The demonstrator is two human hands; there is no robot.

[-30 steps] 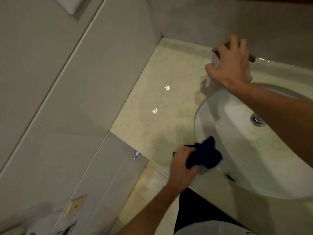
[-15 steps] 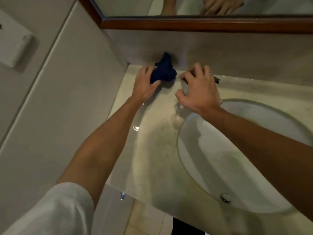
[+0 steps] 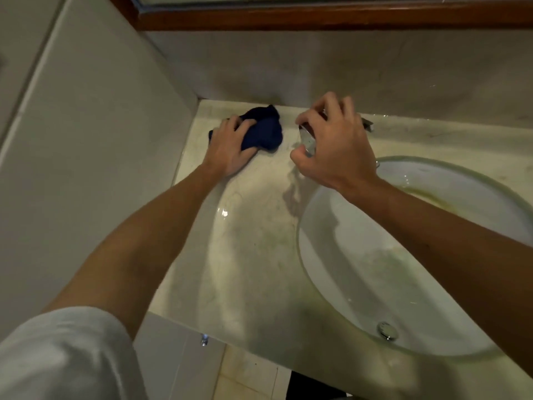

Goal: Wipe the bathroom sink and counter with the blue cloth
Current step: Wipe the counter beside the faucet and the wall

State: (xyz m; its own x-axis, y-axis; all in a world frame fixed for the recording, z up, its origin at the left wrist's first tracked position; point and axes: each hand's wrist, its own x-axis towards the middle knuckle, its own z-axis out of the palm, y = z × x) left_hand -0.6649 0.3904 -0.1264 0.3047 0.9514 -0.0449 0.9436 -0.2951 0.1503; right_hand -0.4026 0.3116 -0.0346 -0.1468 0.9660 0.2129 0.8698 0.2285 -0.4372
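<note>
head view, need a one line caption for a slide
Left hand presses the blue cloth on the counter near the back corner; right hand holds a clear glass beside the sink.

Dim, yellowish light; soft shadows; glare spots on counter; wide-angle edge distortion.

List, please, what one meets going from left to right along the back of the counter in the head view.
Tiled side wall → left hand → blue cloth → clear glass gripped by the right hand → sink basin.
</note>
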